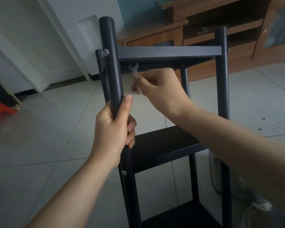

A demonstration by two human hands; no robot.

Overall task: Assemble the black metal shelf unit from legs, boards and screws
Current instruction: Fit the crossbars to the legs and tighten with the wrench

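Note:
The black metal shelf unit stands in front of me with its top board [168, 52], a middle board [166, 145] and a lower board [179, 216] fixed between round legs. My left hand [113, 130] grips the near left leg [111, 63] between the top and middle boards. My right hand [156, 87] pinches a small flat wrench [134, 69], whose open jaw sits on a nut under the top board's left corner. A silver screw head [106, 52] shows on the leg by the top board, another screw head [123, 172] by the middle board.
The unit stands on a pale tiled floor [48, 137]. A brown wooden cabinet [237, 38] runs along the far wall behind the shelf. White door panels [39, 46] lean at the left. A red stool [0, 111] is at the left edge, a grey cable [253, 206] lies at lower right.

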